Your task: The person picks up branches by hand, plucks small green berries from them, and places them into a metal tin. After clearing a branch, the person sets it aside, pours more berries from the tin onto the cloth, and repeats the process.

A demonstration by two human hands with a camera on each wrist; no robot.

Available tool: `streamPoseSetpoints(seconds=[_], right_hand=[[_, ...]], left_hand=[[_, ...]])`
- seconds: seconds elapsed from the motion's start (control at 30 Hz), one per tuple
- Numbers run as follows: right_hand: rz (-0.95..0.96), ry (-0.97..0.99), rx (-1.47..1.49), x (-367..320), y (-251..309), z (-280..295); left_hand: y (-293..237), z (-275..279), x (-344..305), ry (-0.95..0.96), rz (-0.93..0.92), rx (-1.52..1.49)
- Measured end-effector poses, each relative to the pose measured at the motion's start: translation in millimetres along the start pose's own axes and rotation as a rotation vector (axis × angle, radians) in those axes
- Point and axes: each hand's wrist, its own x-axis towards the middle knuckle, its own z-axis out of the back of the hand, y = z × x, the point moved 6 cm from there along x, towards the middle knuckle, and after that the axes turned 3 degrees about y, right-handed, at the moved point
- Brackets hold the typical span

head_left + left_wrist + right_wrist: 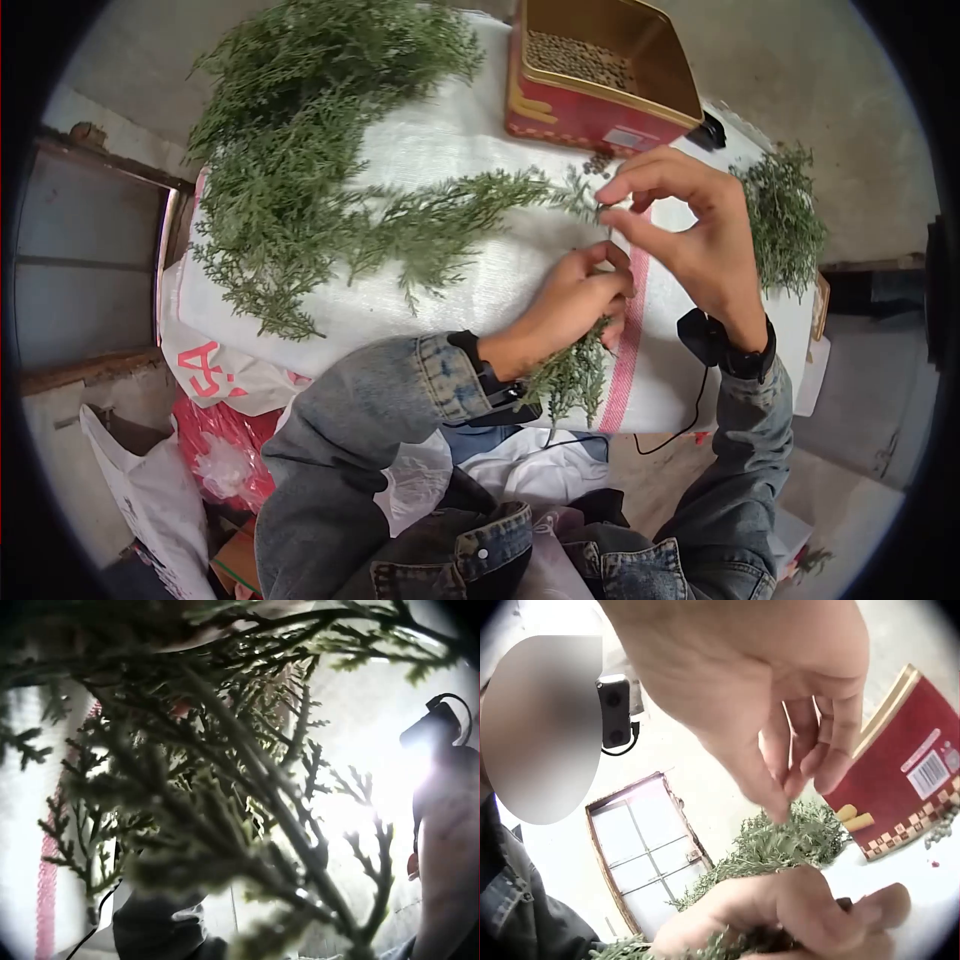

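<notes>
Left hand (577,298): fingers curled round a leafy evergreen sprig (568,378), gripping it; the scale-like foliage hangs below the hand toward the near edge and fills much of the left wrist view. Right hand (712,235): raised just beyond the left, thumb and fingertips brought close together in a pinching pose at the tip of a long evergreen branch (450,205) as seen from the head (whether anything is held between them cannot be told). White woven surface (420,135), one, with a reddish-pink stripe (628,350) running beside the left hand. Heap of cut evergreen branches (270,190), large, on the left of the surface; the long branch reaches from it toward the right hand. Smaller evergreen bunch (783,215), one, at the right edge. Rectangular tin (560,112), red outside and gold inside, open at the top, at the far side; contents, a layer of small brown seed-like grains (580,62). Loose grains (598,163), a small cluster, just beside the tin's near wall. Denim sleeves, a pair, left (360,400) and right (740,440), with a black device (705,335) strapped at the right wrist. Red plastic bag (225,450), at lower left, beneath the hanging white sacking (210,340) with red lettering. Framed window (649,855), behind, in the right wrist view.
</notes>
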Motion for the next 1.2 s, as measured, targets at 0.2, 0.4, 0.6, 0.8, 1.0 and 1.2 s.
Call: streamPoseSetpoints(seconds=[0.2, 0.4, 0.6, 0.8, 1.0, 1.2], right_hand=[[-0.148, -0.22, 0.389, -39, -39, 22], [-0.19, -0.252, 0.645, -91, -65, 27], [-0.383, -0.118, 0.998, -120, -73, -2], [-0.455, -0.084, 1.117, -128, -84, -18], [-0.477, 0.011, 1.229, -124, -79, -28], [-0.442, 0.292, 0.803, -102, -63, -5]], left_hand=[[-1, 0, 3, -0.006, 0.006, 0.083], [-22, 2, 0, -0.077, -0.124, 0.092], [-42, 0, -5, -0.149, -0.292, 0.244], [-35, 7, 0, -0.14, -0.263, 0.246], [-32, 8, 2, -0.131, -0.227, 0.339], [-29, 9, 5, -0.122, -0.142, 0.233]])
